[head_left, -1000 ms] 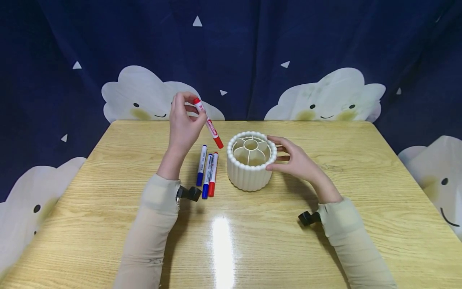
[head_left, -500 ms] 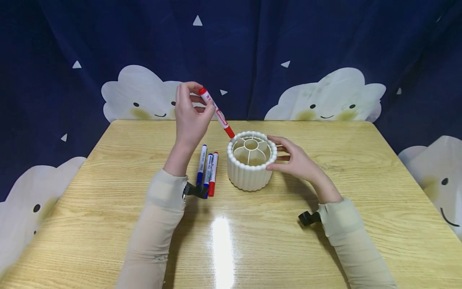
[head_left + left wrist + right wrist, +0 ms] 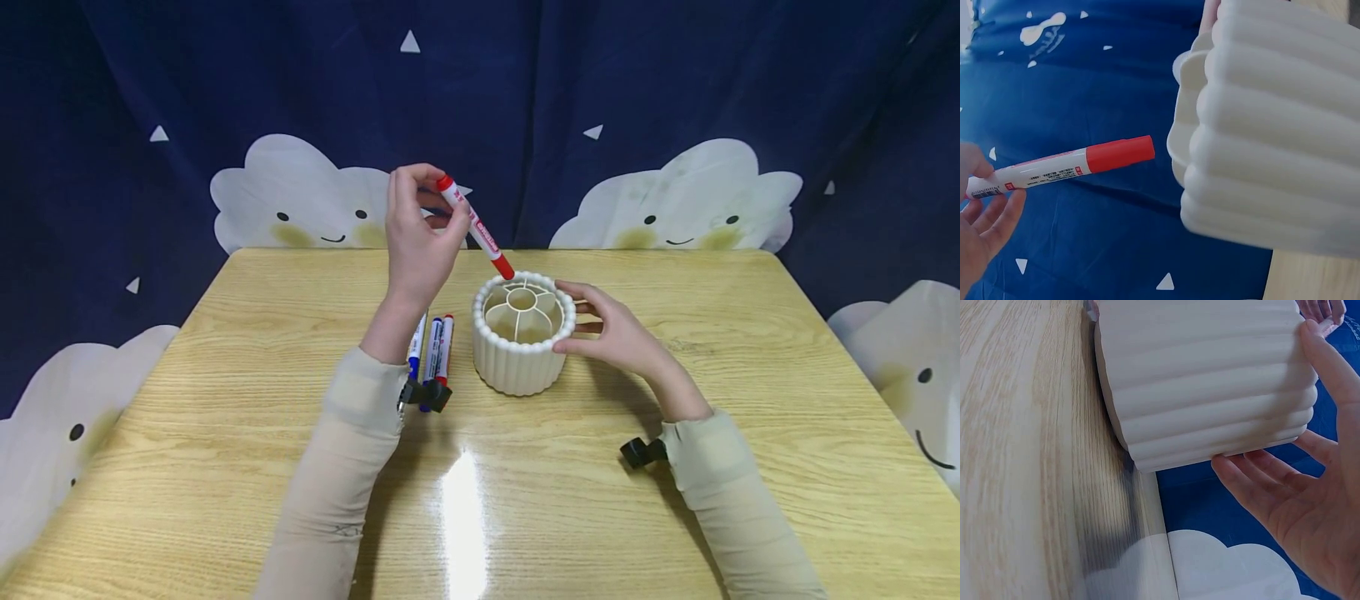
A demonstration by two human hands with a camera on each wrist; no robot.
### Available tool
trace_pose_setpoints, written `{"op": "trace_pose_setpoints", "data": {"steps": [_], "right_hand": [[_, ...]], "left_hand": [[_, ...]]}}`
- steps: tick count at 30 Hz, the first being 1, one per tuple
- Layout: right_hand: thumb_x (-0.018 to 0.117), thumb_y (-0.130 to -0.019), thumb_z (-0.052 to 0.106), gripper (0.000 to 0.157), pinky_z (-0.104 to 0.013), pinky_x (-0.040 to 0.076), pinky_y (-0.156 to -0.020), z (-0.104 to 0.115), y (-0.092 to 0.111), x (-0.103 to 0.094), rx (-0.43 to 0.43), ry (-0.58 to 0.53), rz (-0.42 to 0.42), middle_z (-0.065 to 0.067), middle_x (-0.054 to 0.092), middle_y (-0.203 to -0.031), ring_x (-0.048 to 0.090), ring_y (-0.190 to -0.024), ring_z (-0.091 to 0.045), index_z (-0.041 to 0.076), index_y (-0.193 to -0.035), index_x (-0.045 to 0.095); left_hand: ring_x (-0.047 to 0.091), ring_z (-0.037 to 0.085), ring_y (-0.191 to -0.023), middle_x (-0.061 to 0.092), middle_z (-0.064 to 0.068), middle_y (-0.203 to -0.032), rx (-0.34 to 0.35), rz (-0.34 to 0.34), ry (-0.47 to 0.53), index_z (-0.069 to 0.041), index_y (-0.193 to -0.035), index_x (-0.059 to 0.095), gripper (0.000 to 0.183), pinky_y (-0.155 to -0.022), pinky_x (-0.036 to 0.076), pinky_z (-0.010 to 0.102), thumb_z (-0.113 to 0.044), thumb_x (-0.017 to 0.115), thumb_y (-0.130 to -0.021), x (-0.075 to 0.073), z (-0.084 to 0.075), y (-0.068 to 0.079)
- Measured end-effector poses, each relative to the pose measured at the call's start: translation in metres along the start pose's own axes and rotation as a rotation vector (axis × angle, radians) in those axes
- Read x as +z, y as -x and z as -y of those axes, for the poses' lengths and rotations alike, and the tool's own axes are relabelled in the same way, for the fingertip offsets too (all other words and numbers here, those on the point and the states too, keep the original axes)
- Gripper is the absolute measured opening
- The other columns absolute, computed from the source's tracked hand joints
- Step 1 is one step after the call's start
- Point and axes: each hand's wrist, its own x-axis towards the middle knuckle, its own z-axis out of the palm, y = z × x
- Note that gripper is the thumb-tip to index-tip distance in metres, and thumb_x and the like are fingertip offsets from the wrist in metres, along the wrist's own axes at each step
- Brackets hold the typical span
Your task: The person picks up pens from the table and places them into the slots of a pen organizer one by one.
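Observation:
My left hand [image 3: 423, 242] pinches a red-capped marker [image 3: 487, 237] near its upper end. The marker slants down to the right, and its red cap overlaps the back rim of the cream pen holder [image 3: 517, 371] in the head view. In the left wrist view the cap [image 3: 1121, 154] points at the holder's mouth with a gap between them. The holder is round and ribbed, with a beaded rim and petal-shaped compartments around a central ring. My right hand [image 3: 611, 329] grips the holder's right side, thumb in front and fingers behind, as the right wrist view [image 3: 1310, 487] also shows.
Left of the holder, several markers lie side by side on the wooden table [image 3: 562, 500]: blue-capped markers [image 3: 432, 354] and a red-capped one [image 3: 446, 342]. My left wrist and its camera partly cover them. A dark blue curtain [image 3: 495, 100] with clouds hangs behind the table.
My left hand has carried the red marker right and slightly up, from left of the pen holder to its back rim. The right hand and the holder have stayed put.

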Motion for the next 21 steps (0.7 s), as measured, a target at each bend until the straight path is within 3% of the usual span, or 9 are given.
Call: {"op": "trace_pose_setpoints", "data": {"steps": [6, 14, 17, 21], "right_hand": [[0.072, -0.065, 0.01, 0.074, -0.038, 0.043, -0.082, 0.0, 0.0, 0.0, 0.002, 0.001, -0.002, -0.012, 0.04, -0.125, 0.045, -0.105, -0.03, 0.003, -0.128, 0.033], [0.072, -0.065, 0.009, 0.075, -0.039, 0.043, -0.082, 0.0, 0.0, 0.0, -0.001, -0.008, -0.001, -0.012, 0.04, -0.124, 0.045, -0.104, -0.032, 0.002, -0.128, 0.033], [0.072, -0.065, 0.009, 0.075, -0.039, 0.043, -0.082, 0.0, 0.0, 0.0, 0.001, -0.009, 0.001, -0.012, 0.04, -0.124, 0.044, -0.104, -0.032, 0.002, -0.128, 0.033], [0.072, -0.065, 0.009, 0.075, -0.039, 0.043, -0.082, 0.0, 0.0, 0.0, -0.002, -0.008, 0.002, -0.013, 0.04, -0.124, 0.045, -0.104, -0.032, 0.002, -0.128, 0.033]], "left_hand": [[0.051, 0.018, -0.075, 0.043, 0.012, -0.094, 0.002, 0.02, 0.03, 0.003, -0.099, 0.041, 0.027, -0.061, 0.047, 0.023, 0.001, 0.055, -0.075, 0.009, -0.002, 0.002], [0.052, 0.02, -0.077, 0.043, 0.014, -0.097, 0.022, 0.067, 0.051, 0.005, -0.101, 0.041, 0.028, -0.061, 0.048, 0.026, 0.003, 0.055, -0.077, 0.019, -0.002, 0.007], [0.052, 0.02, -0.077, 0.044, 0.013, -0.098, 0.016, 0.092, 0.063, 0.004, -0.102, 0.042, 0.029, -0.062, 0.048, 0.029, 0.002, 0.056, -0.077, 0.022, 0.003, 0.008], [0.053, 0.014, -0.076, 0.046, 0.008, -0.096, -0.009, 0.111, 0.096, -0.001, -0.102, 0.044, 0.031, -0.06, 0.048, 0.027, -0.002, 0.059, -0.075, 0.029, 0.023, 0.009]]}}
